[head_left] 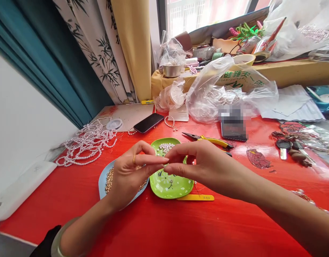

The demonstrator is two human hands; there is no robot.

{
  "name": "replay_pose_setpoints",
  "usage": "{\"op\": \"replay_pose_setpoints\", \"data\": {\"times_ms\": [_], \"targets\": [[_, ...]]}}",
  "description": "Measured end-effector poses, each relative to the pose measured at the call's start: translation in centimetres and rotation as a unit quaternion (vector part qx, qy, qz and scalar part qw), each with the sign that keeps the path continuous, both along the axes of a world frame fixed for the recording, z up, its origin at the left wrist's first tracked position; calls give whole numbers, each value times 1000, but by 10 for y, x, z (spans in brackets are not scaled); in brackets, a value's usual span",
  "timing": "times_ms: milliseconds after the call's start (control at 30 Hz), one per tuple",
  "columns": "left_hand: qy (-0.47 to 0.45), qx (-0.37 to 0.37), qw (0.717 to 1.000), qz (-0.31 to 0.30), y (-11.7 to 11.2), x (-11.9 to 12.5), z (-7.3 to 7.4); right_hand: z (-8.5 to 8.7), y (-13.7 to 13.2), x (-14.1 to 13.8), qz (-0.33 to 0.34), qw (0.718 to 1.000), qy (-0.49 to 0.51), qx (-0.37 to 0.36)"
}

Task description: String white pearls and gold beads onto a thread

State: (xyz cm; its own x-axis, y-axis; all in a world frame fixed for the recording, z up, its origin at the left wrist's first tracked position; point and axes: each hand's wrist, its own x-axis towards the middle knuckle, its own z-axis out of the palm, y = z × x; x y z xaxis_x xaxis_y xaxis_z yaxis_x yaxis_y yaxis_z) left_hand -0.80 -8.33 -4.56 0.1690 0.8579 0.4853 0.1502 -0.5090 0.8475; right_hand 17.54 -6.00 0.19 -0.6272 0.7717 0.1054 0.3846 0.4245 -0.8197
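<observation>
A person's left hand [130, 173] and right hand [203, 160] meet over a green plate [159, 191] on a red table [153, 232], the fingers of each closed in a fine pinch, tip to tip; whatever they grip is too small to make out. Pearly beads [166, 147] lie loose toward the far edge of the green plate, while gold beads [109, 180] spread across a blue plate [102, 182] just beside it, partly hidden behind the left hand. The bead work appears to be midway: loose supplies remain on both plates, pearl strings [89, 144] lie in a heap at the left, and a small beaded loop [169, 123] rests beyond the plates near a phone [148, 123], though whether it is a finished piece cannot be told. Pliers [214, 141] with yellow handles lie beyond the right hand, apart from it. Writing is scattered but mostly illegible: green Chinese characters cross a crumpled plastic bag [204, 98], bent by its folds; dark characters run down a bamboo-print curtain [104, 53]; small marks sit on a yellow strip [195, 197] by the green plate and on a yellow marker [147, 102] near the wall, and no brand name reads with certainty
</observation>
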Motion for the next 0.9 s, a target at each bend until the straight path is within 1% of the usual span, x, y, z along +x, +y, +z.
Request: {"op": "replay_pose_setpoints", "data": {"times_ms": [100, 200, 267, 367, 467, 567, 633, 700, 767, 833, 900], "targets": [[4, -6, 1000, 9, 1, 1, -1, 2, 4, 7, 25, 998, -62, 20], [1, 4, 1000, 28, 2, 1, -3, 5, 10, 20, 57, 984, -152, 80], [-13, 2, 999, 34, 3, 2, -4, 8, 13, 30, 65, 976, -183, 103], [-34, -9, 999, 31, 4, 4, -3, 15, 13, 37, 61, 978, -169, 105], [-42, 0, 998, 37, 6, 10, 3, 19, 9, 34, 64, 983, -141, 97], [-52, 15, 998, 41, 10, 18, 16, 22, 7, 31, 81, 993, -80, 37], [-71, 13, 997, 31, 14, 23, 24, 25, 8, 31, 64, 997, -29, -3], [-99, -31, 995, -5, 19, 31, 28, 29, 10, 34, 15, 1000, 25, -11], [-120, -118, 983, -78, 26, 40, 28, 33, 13, 37, -44, 996, 79, 0], [-104, -187, 962, -167, 32, 50, 24, 36, 16, 40, -92, 987, 131, 4], [-75, -222, 947, -221, 38, 60, 20, 36, 18, 45, -127, 976, 178, 9]]}}
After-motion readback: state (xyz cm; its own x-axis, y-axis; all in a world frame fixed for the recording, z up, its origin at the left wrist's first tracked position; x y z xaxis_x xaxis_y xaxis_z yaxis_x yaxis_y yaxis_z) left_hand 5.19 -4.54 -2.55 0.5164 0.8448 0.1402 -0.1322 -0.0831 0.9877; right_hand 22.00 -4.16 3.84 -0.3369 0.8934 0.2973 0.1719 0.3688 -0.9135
